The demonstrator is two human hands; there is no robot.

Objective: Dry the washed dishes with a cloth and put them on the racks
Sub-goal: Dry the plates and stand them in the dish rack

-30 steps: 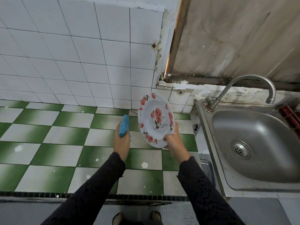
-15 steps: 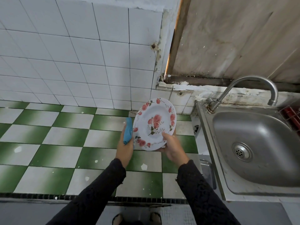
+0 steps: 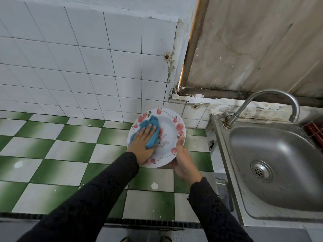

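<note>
A crumpled blue cloth point(image 3: 153, 131) is pressed by the flat, straight-fingered left hand point(image 3: 142, 145) onto the left half of a round white rose-patterned plate point(image 3: 168, 135), presumably to wipe it dry. The plate is steadied mid-air, its right rim gripped by the right hand point(image 3: 183, 159), left of the steel sink point(image 3: 279, 145).

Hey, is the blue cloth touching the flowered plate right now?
Touching. The head view shows the left hand pressing the blue cloth flat against the plate.
</note>
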